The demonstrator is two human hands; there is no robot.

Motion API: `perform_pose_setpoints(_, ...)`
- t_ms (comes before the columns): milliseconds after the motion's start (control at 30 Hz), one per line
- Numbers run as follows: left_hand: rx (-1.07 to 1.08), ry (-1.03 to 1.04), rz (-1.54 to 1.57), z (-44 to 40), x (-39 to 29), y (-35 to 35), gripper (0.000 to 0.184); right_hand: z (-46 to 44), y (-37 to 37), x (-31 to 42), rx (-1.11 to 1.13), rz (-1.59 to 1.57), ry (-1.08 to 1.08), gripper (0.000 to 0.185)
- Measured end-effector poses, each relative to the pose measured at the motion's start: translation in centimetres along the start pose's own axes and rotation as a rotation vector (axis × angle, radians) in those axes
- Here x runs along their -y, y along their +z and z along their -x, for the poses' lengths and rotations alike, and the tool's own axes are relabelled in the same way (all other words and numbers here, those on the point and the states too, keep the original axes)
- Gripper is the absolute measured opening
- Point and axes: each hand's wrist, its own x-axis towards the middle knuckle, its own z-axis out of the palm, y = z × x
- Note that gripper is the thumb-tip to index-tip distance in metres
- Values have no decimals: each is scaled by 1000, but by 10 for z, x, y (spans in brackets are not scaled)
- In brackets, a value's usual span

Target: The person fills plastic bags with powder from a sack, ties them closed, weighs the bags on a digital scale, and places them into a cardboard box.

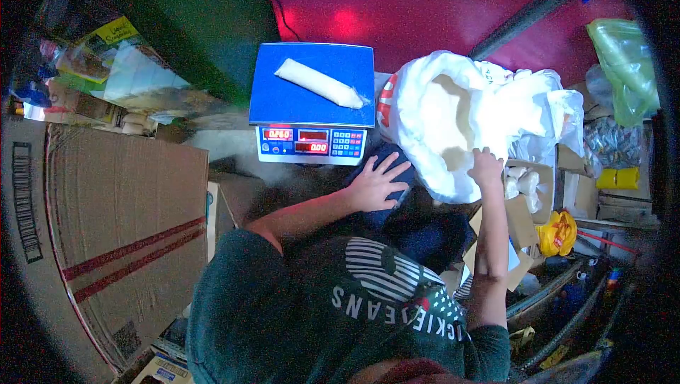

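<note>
On the blue pan of a digital scale (312, 144) lies a long, narrow clear plastic bag (319, 83) filled with a white, grainy substance. The scale's red display seems to read 0.260. Just below the scale, my left hand (379, 184) rests on my dark-trousered knee with its fingers spread, holding nothing. To the scale's right stands a large white plastic sack (418, 122), its mouth open on loose white contents (445, 116) whose kind I cannot tell. My right hand (487, 166) has its fingers curled over the near right rim of this sack.
A large cardboard box (134, 207) fills the left side. Small filled white bags (523, 182) sit in a carton right of the sack. A yellow bag (558, 234) and green plastic bags (623, 65) are farther right. A pink-red surface (397, 8) rises behind the scale.
</note>
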Motion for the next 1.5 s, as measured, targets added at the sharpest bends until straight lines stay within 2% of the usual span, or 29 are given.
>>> perform_pose_setpoints(67, -30, 2, 4, 3, -1, 2, 43, 16, -18, -5, -38, -81, 58, 44)
perform_pose_setpoints(200, -26, 7, 13, 3, -2, -4, 43, 24, -30, -8, -345, -578, -93, 56)
perform_pose_setpoints(333, -22, 12, 16, 2, -1, -2, 43, 21, -41, 44, -295, -963, -121, 62)
perform_pose_setpoints(467, -18, 13, 20, 3, -1, -3, 43, 14, -45, 109, -356, -929, -191, 66)
perform_pose_setpoints(600, 16, 8, -36, 6, 4, -4, 46, 8, -48, 150, -400, -808, -322, 56)
perform_pose_setpoints(633, 16, 7, -39, 6, 4, -4, 46, 3, -46, 154, -473, -776, -361, 49)
perform_pose_setpoints(733, 18, 1, -30, 4, 3, -4, 47, -3, -49, 166, -624, -642, -396, 45)
perform_pose_setpoints(933, 17, 4, -35, 3, 5, -1, 48, -11, -56, 179, -636, -560, -371, 39)
perform_pose_setpoints(1233, -8, 8, -16, 3, 7, 0, 48, -18, -59, 188, -678, -569, -376, 37)
perform_pose_setpoints(1367, -23, -20, 39, 6, 8, 0, 42, -15, -61, 192, -621, -588, -345, 37)
perform_pose_setpoints(1500, -12, -15, 47, 5, 8, -1, 44, -11, -58, 195, -616, -614, -360, 40)
